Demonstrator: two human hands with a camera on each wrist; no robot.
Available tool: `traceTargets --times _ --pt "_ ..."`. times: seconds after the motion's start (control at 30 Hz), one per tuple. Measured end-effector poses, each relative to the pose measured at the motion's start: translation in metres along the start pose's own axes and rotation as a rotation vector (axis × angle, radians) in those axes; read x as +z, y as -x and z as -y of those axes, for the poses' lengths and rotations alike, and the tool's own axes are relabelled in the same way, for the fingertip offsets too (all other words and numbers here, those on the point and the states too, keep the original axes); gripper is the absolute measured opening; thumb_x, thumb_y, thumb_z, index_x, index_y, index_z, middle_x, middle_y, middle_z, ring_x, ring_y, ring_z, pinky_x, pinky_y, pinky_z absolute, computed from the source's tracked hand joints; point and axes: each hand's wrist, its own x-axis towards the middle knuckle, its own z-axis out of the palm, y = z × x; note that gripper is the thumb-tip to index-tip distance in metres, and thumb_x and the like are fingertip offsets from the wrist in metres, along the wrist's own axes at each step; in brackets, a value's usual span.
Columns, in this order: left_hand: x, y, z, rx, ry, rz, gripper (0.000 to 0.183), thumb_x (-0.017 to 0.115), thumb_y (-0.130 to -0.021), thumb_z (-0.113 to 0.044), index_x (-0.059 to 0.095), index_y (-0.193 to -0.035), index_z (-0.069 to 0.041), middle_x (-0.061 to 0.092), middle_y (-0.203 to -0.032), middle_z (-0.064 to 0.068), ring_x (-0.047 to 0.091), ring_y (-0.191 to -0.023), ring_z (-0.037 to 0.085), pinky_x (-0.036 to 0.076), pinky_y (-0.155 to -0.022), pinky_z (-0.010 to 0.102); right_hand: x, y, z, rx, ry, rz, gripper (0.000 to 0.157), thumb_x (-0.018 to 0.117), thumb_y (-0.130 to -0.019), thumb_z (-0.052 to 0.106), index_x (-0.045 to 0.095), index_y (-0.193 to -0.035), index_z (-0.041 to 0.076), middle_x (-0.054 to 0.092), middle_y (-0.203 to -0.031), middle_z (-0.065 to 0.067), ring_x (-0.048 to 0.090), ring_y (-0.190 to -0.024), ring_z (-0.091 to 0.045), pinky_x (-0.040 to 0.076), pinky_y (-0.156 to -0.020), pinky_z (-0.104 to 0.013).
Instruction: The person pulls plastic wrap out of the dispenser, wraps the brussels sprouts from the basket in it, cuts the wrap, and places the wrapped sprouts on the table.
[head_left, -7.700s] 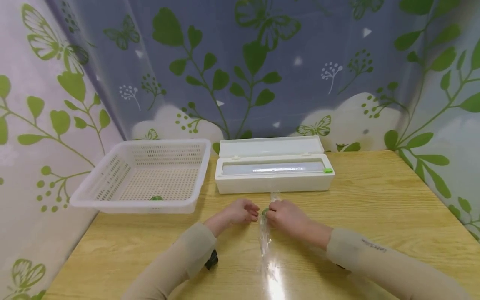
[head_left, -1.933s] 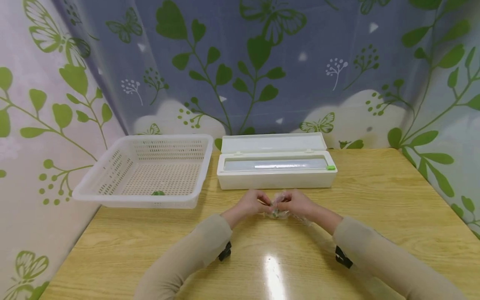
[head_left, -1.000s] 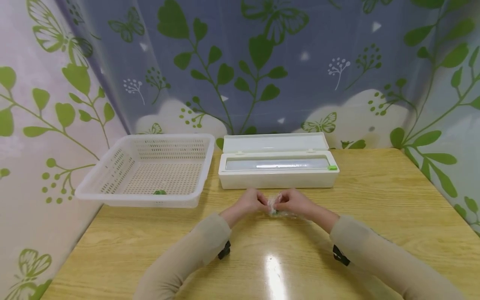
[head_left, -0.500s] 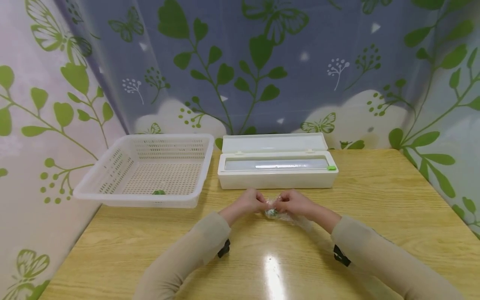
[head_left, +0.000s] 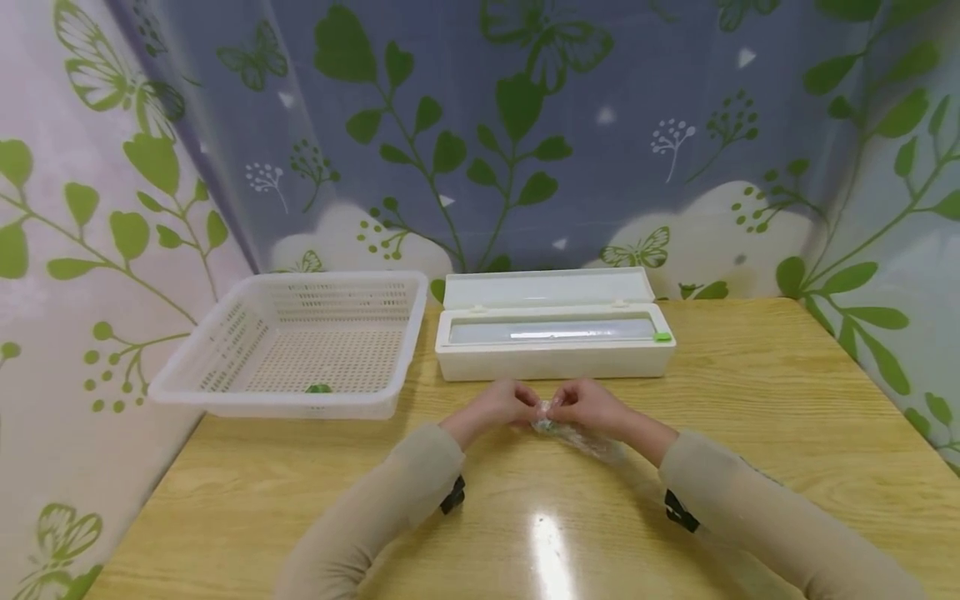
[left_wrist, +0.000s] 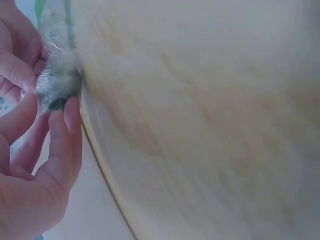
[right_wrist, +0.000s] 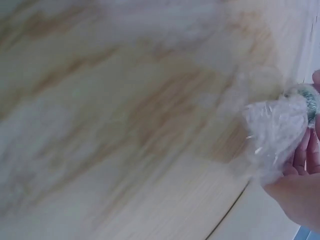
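A small dark green item, its kind hidden by crumpled cling film, sits between both hands over the table. My left hand pinches the wrapped bundle from the left, with thumb and fingers around its lower end in the left wrist view. From the other side my right hand grips the film with thumb and forefinger. A loose tail of cling film trails from the bundle below the right hand. Just beyond the hands stands a white cling film dispenser, lid raised, with a green slider at its right end.
To the left stands a white perforated plastic basket with a small green piece near its front wall. The wooden table carries everything, and a leaf-patterned curtain closes off its far side.
Earlier the film lay stretched toward the table's front, the right hand on the green item and the left apart. Now both hands hold it bunched up; over the last second they shift only slightly.
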Motion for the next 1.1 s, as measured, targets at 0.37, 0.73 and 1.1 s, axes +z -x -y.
traceTargets --times 0.37,0.73,1.1 --pt "0.001 -0.005 -0.005 0.055 -0.008 -0.012 0.009 0.065 -0.078 -0.003 0.064 -0.083 0.004 0.061 -0.075 0.006 0.054 -0.064 0.014 0.049 -0.059 0.028 -0.003 -0.001 -0.002 -0.006 0.028 -0.001 0.013 0.063 -0.080 0.011 0.061 -0.075 -0.001 0.058 -0.070 -0.002 0.047 -0.064 -0.012 0.042 -0.057 -0.026" --pt "0.011 0.000 0.004 0.057 -0.048 -0.019 0.009 0.067 -0.076 -0.005 0.068 -0.082 0.001 0.061 -0.079 0.004 0.052 -0.067 0.012 0.045 -0.056 0.023 0.009 -0.005 -0.011 -0.089 0.141 0.007 0.018 0.073 -0.071 0.009 0.063 -0.080 -0.004 0.062 -0.071 -0.005 0.053 -0.062 -0.009 0.046 -0.054 -0.024" --pt "0.003 -0.012 -0.007 0.098 -0.037 -0.095 0.018 0.070 -0.074 -0.007 0.063 -0.088 0.003 0.061 -0.083 0.007 0.054 -0.077 0.016 0.046 -0.065 0.025 -0.009 -0.010 0.000 -0.013 0.174 -0.070 0.011 0.073 -0.071 0.008 0.065 -0.073 0.000 0.061 -0.066 -0.001 0.049 -0.060 -0.010 0.044 -0.054 -0.025"
